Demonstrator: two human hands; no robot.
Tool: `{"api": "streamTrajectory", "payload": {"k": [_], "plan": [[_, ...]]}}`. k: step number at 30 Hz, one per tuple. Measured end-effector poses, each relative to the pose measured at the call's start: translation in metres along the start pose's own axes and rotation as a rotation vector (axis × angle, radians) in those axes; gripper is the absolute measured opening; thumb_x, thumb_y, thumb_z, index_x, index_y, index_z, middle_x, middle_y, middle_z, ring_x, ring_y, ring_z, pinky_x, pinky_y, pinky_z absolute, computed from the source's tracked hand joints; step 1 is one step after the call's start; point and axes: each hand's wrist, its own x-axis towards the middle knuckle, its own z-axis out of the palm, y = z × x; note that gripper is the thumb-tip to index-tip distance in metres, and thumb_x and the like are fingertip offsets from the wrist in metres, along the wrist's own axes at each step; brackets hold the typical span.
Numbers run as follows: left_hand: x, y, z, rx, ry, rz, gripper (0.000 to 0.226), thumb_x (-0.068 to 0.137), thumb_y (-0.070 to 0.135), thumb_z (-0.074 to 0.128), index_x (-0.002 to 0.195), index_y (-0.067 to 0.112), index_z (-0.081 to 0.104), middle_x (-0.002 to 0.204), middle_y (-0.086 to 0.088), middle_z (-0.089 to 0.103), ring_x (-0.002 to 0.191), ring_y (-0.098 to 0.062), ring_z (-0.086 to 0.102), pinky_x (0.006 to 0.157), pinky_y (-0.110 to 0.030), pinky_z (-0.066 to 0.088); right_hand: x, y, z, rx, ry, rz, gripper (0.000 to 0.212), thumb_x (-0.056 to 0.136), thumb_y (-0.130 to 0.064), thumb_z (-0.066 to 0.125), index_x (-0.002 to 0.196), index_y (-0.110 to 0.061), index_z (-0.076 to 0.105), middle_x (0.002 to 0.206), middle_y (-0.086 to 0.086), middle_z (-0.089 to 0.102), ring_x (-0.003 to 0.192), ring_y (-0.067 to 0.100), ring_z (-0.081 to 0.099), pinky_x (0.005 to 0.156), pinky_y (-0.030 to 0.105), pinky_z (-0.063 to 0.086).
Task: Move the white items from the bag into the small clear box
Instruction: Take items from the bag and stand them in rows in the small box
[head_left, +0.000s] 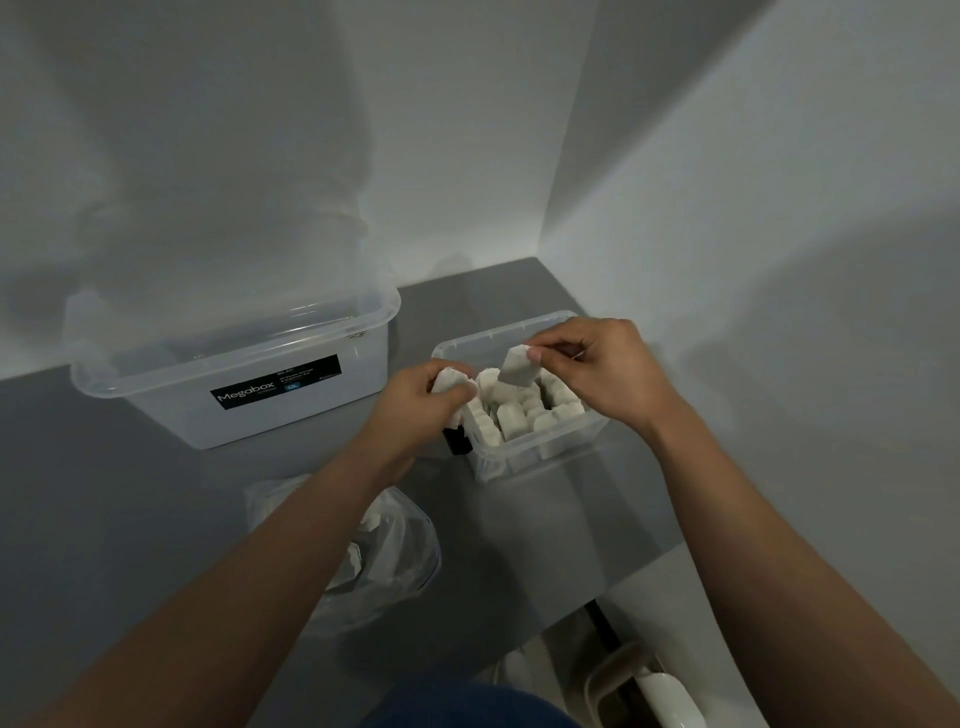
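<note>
White items (511, 415) stand packed in the small clear box (545, 451); right hand (608, 374) pinches one above it, left hand (421, 405) grips more at its left rim. That one should slot upright into a gap.

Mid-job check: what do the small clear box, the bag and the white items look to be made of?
Small clear box: rigid transparent plastic, glossy; its contents show through the wall. Bag: thin clear plastic film, crinkled, with shiny highlights. White items: matte, soft-looking blocks with rough edges, possibly cotton or gauze, though that stays uncertain.
</note>
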Motion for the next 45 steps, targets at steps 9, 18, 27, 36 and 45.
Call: {"api": "streamTrajectory", "payload": {"k": [9,18,27,36,45], "plan": [[-0.012,-0.004,-0.015,-0.265,0.04,-0.096,0.024,0.1,0.016,0.058,0.096,0.021,0.081,0.091,-0.002,0.076,0.087,-0.02,0.071,0.086,-0.041,0.061,0.027,0.033,0.025,-0.243,-0.429,0.136,0.01,0.091,-0.028,0.075,0.099,-0.027,0.081,0.092,-0.017,0.069,0.077,-0.003,0.064,0.081,0.021,0.052],[-0.016,-0.004,-0.015,-0.294,-0.008,-0.107,0.018,0.098,0.009,0.065,0.112,0.016,0.073,0.106,-0.014,0.074,0.096,-0.027,0.075,0.079,-0.03,0.061,0.046,0.065,0.065,-0.446,-0.582,0.153,0.013,0.086,-0.029,0.08,0.099,-0.028,0.082,0.101,-0.009,0.077,0.092,0.01,0.066,0.086,0.026,0.051],[-0.015,-0.004,-0.012,-0.173,-0.046,-0.029,0.029,0.087,0.002,0.076,0.112,0.014,0.07,0.097,-0.007,0.078,0.092,-0.023,0.077,0.079,-0.032,0.062,0.045,0.058,0.056,-0.394,-0.471,0.155,0.013,0.091,-0.035,0.07,0.095,-0.028,0.08,0.096,-0.007,0.077,0.085,0.012,0.069,0.085,0.036,0.059],[-0.008,0.006,-0.001,0.139,-0.089,0.157,0.016,0.085,0.017,0.082,0.1,0.015,0.079,0.086,-0.002,0.078,0.083,-0.021,0.075,0.084,-0.046,0.06,0.017,-0.022,0.013,0.174,-0.296,-0.034,0.024,0.091,-0.041,0.074,0.115,-0.038,0.074,0.099,-0.017,0.074,0.085,0.003,0.069,0.074,0.02,0.053],[-0.003,0.007,0.018,0.052,-0.16,0.118,0.021,0.087,0.017,0.079,0.108,0.015,0.077,0.097,-0.007,0.079,0.095,-0.031,0.075,0.094,-0.054,0.055,0.017,-0.012,-0.007,-0.131,-0.247,-0.128,0.013,0.091,-0.039,0.073,0.102,-0.033,0.078,0.091,-0.023,0.07,0.083,-0.007,0.062,0.073,0.008,0.039]]}}
